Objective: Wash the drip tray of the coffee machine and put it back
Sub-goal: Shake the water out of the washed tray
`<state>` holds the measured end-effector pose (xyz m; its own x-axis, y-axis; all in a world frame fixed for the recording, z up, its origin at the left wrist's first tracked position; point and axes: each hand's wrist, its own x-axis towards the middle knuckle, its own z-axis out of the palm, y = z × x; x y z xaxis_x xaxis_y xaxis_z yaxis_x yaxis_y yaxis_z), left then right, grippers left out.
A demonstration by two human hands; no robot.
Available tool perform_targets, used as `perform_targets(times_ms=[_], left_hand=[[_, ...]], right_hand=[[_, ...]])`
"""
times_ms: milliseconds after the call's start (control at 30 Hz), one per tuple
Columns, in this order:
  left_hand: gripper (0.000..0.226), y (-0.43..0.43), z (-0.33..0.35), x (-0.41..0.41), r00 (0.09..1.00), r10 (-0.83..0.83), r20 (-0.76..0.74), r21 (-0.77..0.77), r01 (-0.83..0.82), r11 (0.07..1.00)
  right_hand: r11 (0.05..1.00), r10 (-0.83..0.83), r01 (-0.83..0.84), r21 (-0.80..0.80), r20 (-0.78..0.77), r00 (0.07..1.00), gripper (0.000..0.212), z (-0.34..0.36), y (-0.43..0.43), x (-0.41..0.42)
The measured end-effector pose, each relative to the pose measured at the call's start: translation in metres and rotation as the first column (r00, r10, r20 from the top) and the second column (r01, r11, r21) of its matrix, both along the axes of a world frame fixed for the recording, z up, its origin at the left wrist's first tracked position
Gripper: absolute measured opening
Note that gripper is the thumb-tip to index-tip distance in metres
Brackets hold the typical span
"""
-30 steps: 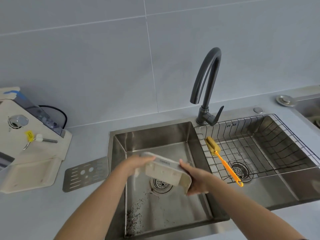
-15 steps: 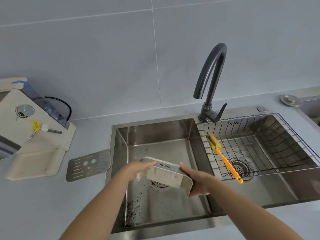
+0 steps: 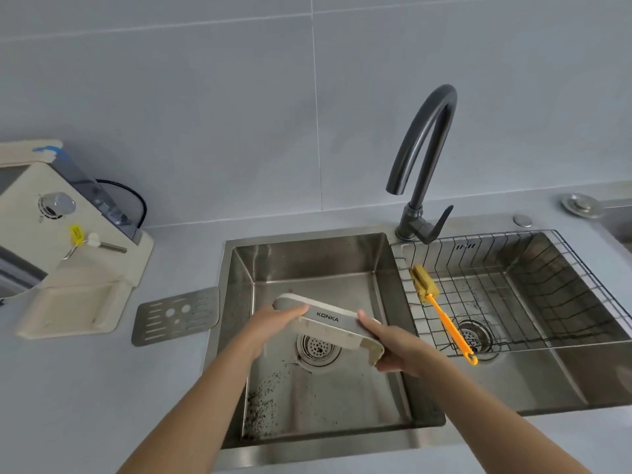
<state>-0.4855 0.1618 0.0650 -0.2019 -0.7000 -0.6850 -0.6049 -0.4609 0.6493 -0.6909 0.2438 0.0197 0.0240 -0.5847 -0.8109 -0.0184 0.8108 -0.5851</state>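
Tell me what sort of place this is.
Most likely a home kitchen counter: a steel double sink with a tall tap, a coffee machine beside it, and tiled wall behind.

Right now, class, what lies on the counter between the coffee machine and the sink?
The metal grate lies flat there, between the coffee machine and the sink, in the head view.

- A home kitchen: double stainless steel sink (image 3: pixel 403 419) with dark curved tap (image 3: pixel 424 159) set in a grey worktop (image 3: pixel 85 388).
- Cream coffee machine (image 3: pixel 68 254) against grey wall tiles (image 3: pixel 205 114).
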Motion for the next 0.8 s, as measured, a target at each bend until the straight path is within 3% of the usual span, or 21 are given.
perform_targets(times_ms=[67,100,133,200,333,467,600,700,800], left_hand=[[0.020,-0.001,0.007,-0.002,0.999,0.032,-0.011,-0.073,-0.032,0.997],[0.018,-0.001,0.005,-0.002,1.000,0.005,0.003,-0.071,-0.005,0.997],[0.026,0.000,-0.001,-0.001,1.000,-0.009,0.023,-0.032,0.010,0.999],[0.062,0.005,-0.015,0.003,0.997,-0.028,0.078,0.055,0.024,0.998],[0.059,0.006,-0.017,0.001,0.996,-0.037,0.083,0.037,0.034,0.999],[0.085,0.010,-0.018,0.004,0.996,-0.014,0.092,0.088,0.006,0.996],[0.071,0.012,-0.016,0.009,1.000,0.004,0.021,0.061,-0.005,0.998],[0.068,0.010,-0.007,0.012,0.999,0.008,-0.031,-0.036,-0.009,0.999],[0.056,0.008,0.007,0.019,0.997,0.020,-0.077,-0.138,-0.030,0.990]], right_hand=[[0.998,-0.028,0.018,-0.064,-0.161,0.987,0.082,0.000,-0.003,-0.003],[0.998,-0.023,0.013,-0.064,-0.158,0.987,0.078,-0.001,-0.002,-0.003],[1.000,0.003,-0.004,-0.010,-0.065,0.998,0.069,-0.001,0.002,-0.002],[0.994,0.006,-0.021,0.103,0.145,0.989,0.059,-0.007,0.012,0.005],[0.992,-0.039,0.016,0.121,0.189,0.981,0.055,-0.012,0.015,0.003],[0.989,-0.019,-0.009,0.150,0.183,0.983,0.064,-0.012,0.016,0.006],[0.991,0.122,-0.118,0.061,-0.063,0.991,0.092,-0.003,0.009,0.002],[0.986,0.123,-0.151,-0.074,-0.291,0.949,0.073,0.012,0.001,0.000],[0.941,0.099,-0.193,-0.276,-0.322,0.942,0.046,0.029,-0.005,0.000]])
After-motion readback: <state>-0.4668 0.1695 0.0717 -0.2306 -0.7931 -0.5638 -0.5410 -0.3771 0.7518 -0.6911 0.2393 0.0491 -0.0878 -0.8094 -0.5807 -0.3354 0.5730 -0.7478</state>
